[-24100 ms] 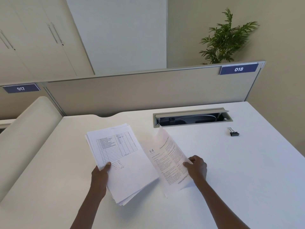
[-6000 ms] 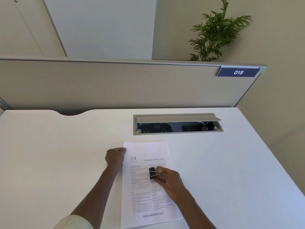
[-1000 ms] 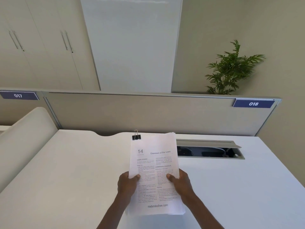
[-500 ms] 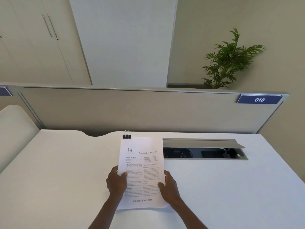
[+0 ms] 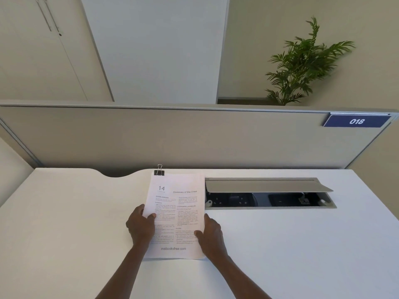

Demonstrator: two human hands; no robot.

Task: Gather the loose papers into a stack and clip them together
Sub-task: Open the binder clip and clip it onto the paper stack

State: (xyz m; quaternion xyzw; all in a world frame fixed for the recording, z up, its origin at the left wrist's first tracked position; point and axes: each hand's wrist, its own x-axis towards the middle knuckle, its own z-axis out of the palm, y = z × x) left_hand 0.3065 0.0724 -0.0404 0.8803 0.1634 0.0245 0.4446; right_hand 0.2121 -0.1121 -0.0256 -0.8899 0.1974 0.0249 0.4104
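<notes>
Both hands on the paper stack (image 5: 176,214), which sits squared up near the middle of the white desk (image 5: 280,244), just left of the open cable tray (image 5: 269,194); can't tell if the stack lies flat or is lifted a bit. Left hand (image 5: 141,226) clamped on the stack's left edge, thumb on top of the page, fingers wrapped around/under. Right hand (image 5: 210,233) closed on the right edge, lower down, thumb pressing the top sheet. Black binder clip (image 5: 159,172) is on the top-left corner of the stack, wire handle sticking up past the far edge. Top sheet reads "14 / Diseases of the Uvea", footer "mebooksfree.com", text facing the person. Edges look aligned, no loose sheets elsewhere on the desk. Tray lid propped open, sockets + cables visible inside. Behind the desk: beige partition (image 5: 194,137) w/ blue "018" tag (image 5: 357,121) at its right end, potted plant (image 5: 302,63) behind it, cabinets (image 5: 43,50) back left.
</notes>
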